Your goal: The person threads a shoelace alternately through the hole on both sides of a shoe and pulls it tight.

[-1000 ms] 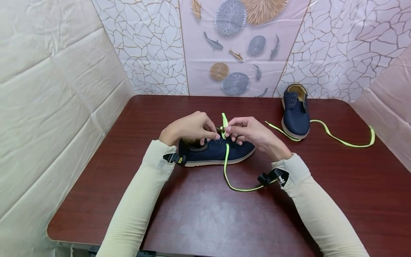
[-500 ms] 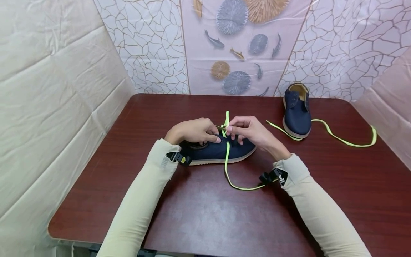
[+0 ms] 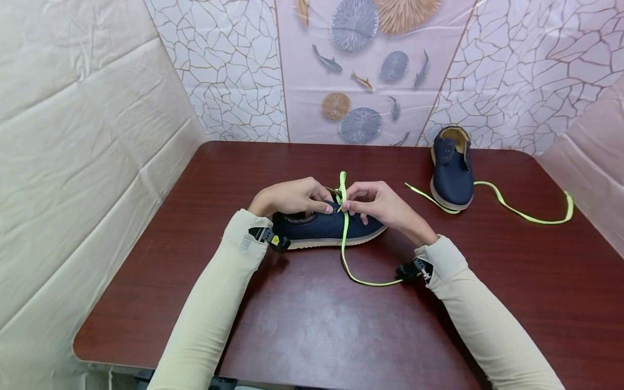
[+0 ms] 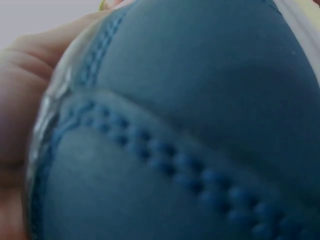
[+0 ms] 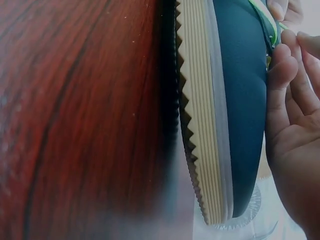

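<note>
A navy shoe (image 3: 317,234) lies on the table with its toe to the right and a pale ridged sole (image 5: 200,100). My left hand (image 3: 291,197) pinches the shoe at its eyelet flap, thumb on the near side. In the left wrist view, the stitched upper (image 4: 190,80) fills most of the picture, with part of the hand behind its edge. My right hand (image 3: 385,205) pinches a neon yellow-green shoelace (image 3: 343,187) between thumb and fingertips over the eyelets. The lace's other end (image 3: 347,260) runs down the near side onto the table.
A second navy shoe (image 3: 452,181) stands at the back right, toe facing me. Its yellow-green lace (image 3: 517,214) trails out on both sides. A patterned backdrop (image 3: 234,70) rises behind the brown table (image 3: 195,244), and pale cloth (image 3: 88,162) hangs at the left.
The right hand has shifted slightly down, closer to the eyelets, with the lace. The left hand has settled lower onto the eyelet flap. The upright part of the lace has changed shape.
</note>
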A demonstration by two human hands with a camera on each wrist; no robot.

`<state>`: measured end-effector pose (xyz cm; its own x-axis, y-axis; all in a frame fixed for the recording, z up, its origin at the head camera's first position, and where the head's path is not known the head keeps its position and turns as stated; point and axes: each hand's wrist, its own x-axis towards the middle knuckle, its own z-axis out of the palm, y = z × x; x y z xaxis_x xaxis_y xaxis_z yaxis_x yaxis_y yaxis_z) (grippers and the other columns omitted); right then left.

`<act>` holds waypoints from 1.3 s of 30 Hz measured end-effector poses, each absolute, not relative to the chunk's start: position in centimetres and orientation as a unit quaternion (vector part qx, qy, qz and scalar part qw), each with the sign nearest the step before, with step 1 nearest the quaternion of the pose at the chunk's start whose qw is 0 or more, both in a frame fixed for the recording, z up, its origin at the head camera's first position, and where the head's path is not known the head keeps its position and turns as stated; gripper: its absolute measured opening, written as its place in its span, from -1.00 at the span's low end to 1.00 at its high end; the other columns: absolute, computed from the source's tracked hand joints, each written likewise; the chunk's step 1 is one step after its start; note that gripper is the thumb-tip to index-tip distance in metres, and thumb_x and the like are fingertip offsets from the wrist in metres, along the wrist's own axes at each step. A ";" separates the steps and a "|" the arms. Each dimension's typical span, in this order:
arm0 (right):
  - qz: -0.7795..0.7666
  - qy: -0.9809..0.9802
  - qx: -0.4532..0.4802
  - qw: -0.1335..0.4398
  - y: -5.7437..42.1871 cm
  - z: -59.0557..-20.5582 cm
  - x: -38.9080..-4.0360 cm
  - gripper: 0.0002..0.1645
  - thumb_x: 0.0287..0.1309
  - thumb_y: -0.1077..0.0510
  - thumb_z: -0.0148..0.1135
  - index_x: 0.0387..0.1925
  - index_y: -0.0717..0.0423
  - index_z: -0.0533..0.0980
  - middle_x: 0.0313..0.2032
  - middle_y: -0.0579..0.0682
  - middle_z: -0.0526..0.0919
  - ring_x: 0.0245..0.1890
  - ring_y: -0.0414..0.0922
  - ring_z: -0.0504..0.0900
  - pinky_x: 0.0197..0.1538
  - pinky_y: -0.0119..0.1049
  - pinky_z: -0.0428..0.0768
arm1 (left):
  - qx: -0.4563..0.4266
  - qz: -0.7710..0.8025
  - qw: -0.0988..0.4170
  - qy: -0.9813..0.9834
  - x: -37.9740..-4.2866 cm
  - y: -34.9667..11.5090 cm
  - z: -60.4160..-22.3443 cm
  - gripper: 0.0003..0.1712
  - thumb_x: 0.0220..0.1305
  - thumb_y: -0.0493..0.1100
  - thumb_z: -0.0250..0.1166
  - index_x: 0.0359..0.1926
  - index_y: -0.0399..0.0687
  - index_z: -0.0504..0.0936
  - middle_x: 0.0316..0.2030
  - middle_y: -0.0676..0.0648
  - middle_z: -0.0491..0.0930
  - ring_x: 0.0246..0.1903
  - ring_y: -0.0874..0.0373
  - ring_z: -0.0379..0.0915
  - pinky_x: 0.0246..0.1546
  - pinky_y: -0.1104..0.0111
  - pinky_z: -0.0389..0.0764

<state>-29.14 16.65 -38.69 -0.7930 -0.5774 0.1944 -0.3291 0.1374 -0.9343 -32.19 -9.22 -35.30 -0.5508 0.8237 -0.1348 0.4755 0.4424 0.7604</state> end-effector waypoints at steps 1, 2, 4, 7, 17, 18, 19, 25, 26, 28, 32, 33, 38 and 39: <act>-0.579 0.750 -0.304 0.103 16.6 -38.7 -29.1 -0.91 0.41 0.34 0.31 -0.13 0.35 0.64 -0.29 0.04 0.77 -0.51 -0.06 0.54 -0.49 -0.28 0.58 | 0.399 0.346 0.255 0.810 -32.2 -9.2 -35.3 -0.84 0.58 -0.16 0.25 -0.10 -0.03 0.77 -0.57 0.07 0.51 -0.60 0.23 0.32 -0.43 0.39 0.39; -0.574 0.753 -0.305 0.098 16.6 -38.7 -29.0 -0.91 0.40 0.34 0.32 -0.14 0.34 0.65 -0.28 0.06 0.77 -0.51 -0.05 0.53 -0.49 -0.28 0.58 | 0.398 0.348 0.257 0.809 -32.2 -9.2 -35.3 -0.84 0.58 -0.15 0.25 -0.09 -0.03 0.77 -0.57 0.07 0.49 -0.60 0.22 0.31 -0.43 0.39 0.38; -0.562 0.762 -0.310 0.086 16.5 -38.7 -29.0 -0.92 0.39 0.32 0.35 -0.15 0.30 0.66 -0.27 0.09 0.77 -0.52 -0.03 0.52 -0.51 -0.26 0.57 | 0.396 0.352 0.259 0.808 -32.2 -9.3 -35.3 -0.83 0.58 -0.14 0.25 -0.08 -0.03 0.77 -0.58 0.07 0.47 -0.61 0.21 0.29 -0.43 0.38 0.37; -0.540 0.775 -0.322 0.068 16.3 -38.7 -28.9 -0.94 0.36 0.30 0.40 -0.17 0.24 0.69 -0.27 0.11 0.75 -0.54 0.00 0.50 -0.53 -0.25 0.55 | 0.394 0.358 0.259 0.806 -32.2 -9.4 -35.4 -0.83 0.58 -0.14 0.25 -0.08 -0.03 0.77 -0.60 0.08 0.42 -0.62 0.21 0.26 -0.44 0.37 0.34; -0.498 0.788 -0.360 0.043 16.6 -39.0 -29.1 -0.91 0.27 0.32 0.48 -0.34 0.12 0.70 -0.36 0.03 0.65 -0.55 -0.04 0.47 -0.52 -0.26 0.52 | 0.385 0.359 0.256 0.810 -32.1 -9.3 -35.5 -0.80 0.53 -0.12 0.31 -0.30 -0.05 0.68 -0.62 0.08 0.46 -0.59 0.20 0.33 -0.46 0.40 0.36; -0.492 0.786 -0.371 0.040 16.6 -39.0 -29.1 -0.89 0.25 0.32 0.49 -0.36 0.09 0.71 -0.36 0.02 0.63 -0.51 -0.05 0.48 -0.47 -0.27 0.52 | 0.385 0.359 0.256 0.811 -32.0 -9.2 -35.5 -0.78 0.52 -0.10 0.32 -0.33 -0.06 0.66 -0.62 0.08 0.46 -0.59 0.20 0.35 -0.45 0.39 0.38; -0.487 0.784 -0.383 0.037 16.5 -39.1 -29.1 -0.87 0.24 0.33 0.50 -0.38 0.07 0.71 -0.37 0.02 0.61 -0.47 -0.06 0.49 -0.43 -0.28 0.52 | 0.385 0.358 0.255 0.812 -32.0 -9.2 -35.5 -0.77 0.52 -0.09 0.33 -0.34 -0.06 0.65 -0.61 0.07 0.48 -0.58 0.20 0.38 -0.43 0.38 0.41; -0.478 0.779 -0.403 0.052 16.4 -39.2 -29.1 -0.81 0.21 0.35 0.51 -0.42 0.03 0.71 -0.36 0.00 0.56 -0.27 -0.08 0.50 -0.21 -0.30 0.49 | 0.373 0.371 0.252 0.812 -32.0 -9.2 -35.3 -0.69 0.63 -0.12 0.16 -0.28 -0.10 0.70 -0.53 -0.04 0.60 -0.51 0.09 0.64 -0.30 0.25 0.72; -0.478 0.780 -0.400 0.058 16.4 -39.2 -29.0 -0.81 0.20 0.35 0.51 -0.42 0.03 0.71 -0.35 0.00 0.56 -0.25 -0.08 0.51 -0.20 -0.31 0.49 | 0.371 0.371 0.255 0.813 -32.0 -9.2 -35.2 -0.68 0.65 -0.14 0.12 -0.26 -0.13 0.70 -0.51 -0.06 0.61 -0.50 0.07 0.66 -0.29 0.22 0.74; -0.477 0.781 -0.397 0.067 16.5 -39.3 -29.1 -0.82 0.20 0.36 0.51 -0.42 0.05 0.71 -0.34 0.01 0.57 -0.23 -0.07 0.52 -0.18 -0.31 0.50 | 0.370 0.364 0.263 0.813 -32.0 -9.3 -35.1 -0.68 0.67 -0.18 0.06 -0.18 -0.18 0.70 -0.46 -0.09 0.65 -0.47 0.05 0.68 -0.25 0.20 0.76; -0.474 0.783 -0.396 0.074 16.5 -39.3 -29.1 -0.82 0.19 0.37 0.52 -0.42 0.06 0.72 -0.33 0.02 0.59 -0.21 -0.06 0.52 -0.15 -0.32 0.50 | 0.367 0.356 0.282 0.812 -32.0 -9.5 -34.9 -0.68 0.65 -0.28 0.01 0.05 -0.25 0.70 -0.38 -0.11 0.67 -0.41 0.08 0.68 -0.20 0.22 0.75; -0.475 0.783 -0.395 0.075 16.5 -39.3 -29.1 -0.82 0.19 0.37 0.52 -0.42 0.06 0.72 -0.33 0.02 0.59 -0.21 -0.06 0.52 -0.15 -0.32 0.50 | 0.366 0.356 0.285 0.811 -32.1 -9.5 -34.9 -0.68 0.63 -0.31 0.01 0.09 -0.26 0.69 -0.37 -0.11 0.67 -0.40 0.08 0.68 -0.19 0.22 0.75; -0.477 0.779 -0.398 0.079 16.4 -39.3 -29.1 -0.83 0.19 0.38 0.51 -0.42 0.07 0.72 -0.32 0.02 0.60 -0.19 -0.08 0.53 -0.12 -0.33 0.49 | 0.367 0.364 0.276 0.810 -32.0 -9.5 -35.1 -0.66 0.52 -0.39 0.08 0.14 -0.21 0.70 -0.45 -0.04 0.59 -0.41 0.09 0.65 -0.18 0.19 0.76; -0.478 0.779 -0.399 0.079 16.4 -39.3 -29.1 -0.83 0.19 0.38 0.51 -0.42 0.07 0.72 -0.32 0.02 0.60 -0.19 -0.08 0.53 -0.11 -0.33 0.49 | 0.368 0.364 0.272 0.811 -32.0 -9.5 -35.1 -0.65 0.50 -0.40 0.09 0.15 -0.19 0.70 -0.47 -0.03 0.57 -0.42 0.09 0.64 -0.18 0.19 0.76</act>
<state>-29.08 16.41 -39.26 -0.6686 -0.6973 0.2583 -0.5464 0.2250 -0.8068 -32.04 -9.48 -35.06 -0.5811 0.7951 -0.1736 0.3985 0.4640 0.7912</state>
